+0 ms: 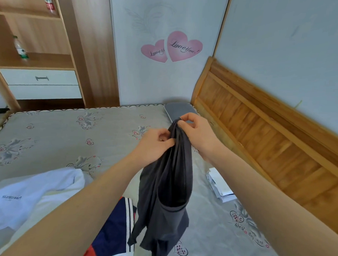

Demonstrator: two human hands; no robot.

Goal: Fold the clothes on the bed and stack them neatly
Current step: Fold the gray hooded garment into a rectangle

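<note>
Above the bed (47, 142), both hands gripped a dark garment (167, 195) at its bunched top. Left hand (153, 146) pinched the gathered cloth from the left, fingers curled, thumb against the fabric. Right hand (195, 133) pinched the top a little higher, thumb and forefinger closed on the edge, palm facing left. Both forearms reached forward and converged on the cloth. Its long axis ran vertical: top at the hands, loose hem hanging down towards the bed. Under it lay a navy, red and white striped garment (117, 226), with a white garment (29, 197) to the left. Folded white items (219, 186) sat near the headboard (261, 132), and a grey pad (178, 110) at the far corner.
</note>
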